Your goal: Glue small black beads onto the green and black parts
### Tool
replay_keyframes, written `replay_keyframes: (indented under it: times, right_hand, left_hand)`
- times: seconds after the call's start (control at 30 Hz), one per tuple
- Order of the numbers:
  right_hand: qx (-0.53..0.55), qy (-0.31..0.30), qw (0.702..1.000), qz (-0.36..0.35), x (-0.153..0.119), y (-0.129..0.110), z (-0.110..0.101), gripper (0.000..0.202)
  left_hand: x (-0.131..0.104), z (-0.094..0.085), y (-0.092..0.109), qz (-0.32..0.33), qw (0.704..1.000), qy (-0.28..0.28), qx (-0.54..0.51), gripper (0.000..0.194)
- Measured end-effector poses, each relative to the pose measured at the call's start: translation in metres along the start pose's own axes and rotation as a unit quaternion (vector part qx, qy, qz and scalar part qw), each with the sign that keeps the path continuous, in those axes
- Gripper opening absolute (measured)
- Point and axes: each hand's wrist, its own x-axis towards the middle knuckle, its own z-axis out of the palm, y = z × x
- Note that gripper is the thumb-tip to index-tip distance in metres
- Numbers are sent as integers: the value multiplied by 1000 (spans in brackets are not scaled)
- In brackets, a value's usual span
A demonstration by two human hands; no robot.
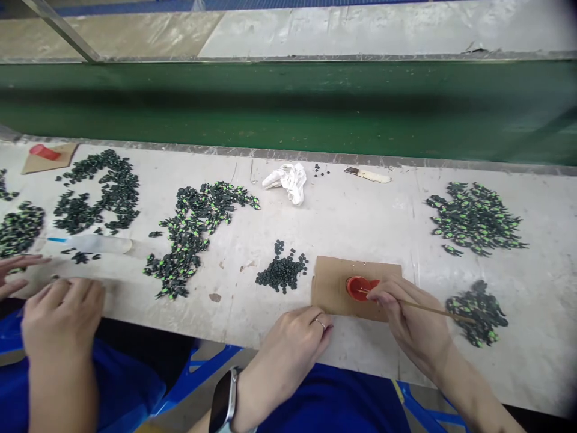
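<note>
The left hand's [288,346] grip is loosely curled and empty, resting on the desk [360,210] edge beside the cardboard [333,282]. The right hand [412,322] pinches a thin stick [433,309] mid-shaft, tip dipped in the red paint cap [358,287]; light, stiff, probably snappable.

I see my left hand [293,346] lying palm down, fingers loosely curled, a ring on one finger and a watch on the wrist. My right hand [412,322] is pinched shut with thumb and fingertips together, its forearm running off to the lower right.
</note>
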Motion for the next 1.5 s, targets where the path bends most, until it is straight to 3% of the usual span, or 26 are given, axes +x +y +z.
replay_keyframes:
  times: [0.17, 0.33, 0.43, 0.5, 0.6, 0.7, 0.77, 0.87, 1.0, 1.13, 1.33, 1.5]
  right_hand:
    - [56, 24, 998, 22, 3, -4, -2, 35]
    - [128, 96, 978, 131, 1, -11, -9, 44]
    - [205, 161, 949, 177, -3, -29, -17, 39]
    - [262, 183, 930, 182, -9, -45, -21, 34]
    - [324, 171, 914, 174, -18, -66, -20, 29]
    - [364, 147, 907, 153, -24, -75, -15, 27]
    - [382, 139, 903, 142, -25, -76, -12, 31]
    - [394, 131, 898, 147, -25, -76, -11, 34]
    - [370, 107, 906, 177, -23, -75, -14, 20]
    - [339, 102, 914, 197, -20, -72, -14, 34]
    - [317, 112, 921, 199, -13, -68, -14, 42]
    - [304, 128, 923, 195, -8, -62, -20, 44]
  left_hand:
    - [3, 3, -4, -33, 995, 32, -90, 20]
    - [6, 3, 7, -118, 956, 102, -248, 15]
    - [6, 4, 18, -188, 893, 130, -388, 9]
    - [4, 3, 26, -214, 843, 132, -476, 21]
    - [0, -3, 39, -234, 775, 124, -574, 35]
    - [-3, -11, 50, -255, 684, 117, -673, 28]
    - [-2, -15, 56, -259, 642, 116, -712, 25]
    - [-2, -18, 61, -263, 636, 129, -714, 24]
    - [-2, -17, 63, -270, 638, 147, -706, 24]
    - [-3, -16, 62, -259, 640, 144, -709, 22]
    - [-6, -15, 59, -228, 667, 115, -700, 19]
    - [-11, -10, 58, -240, 682, 73, -687, 25]
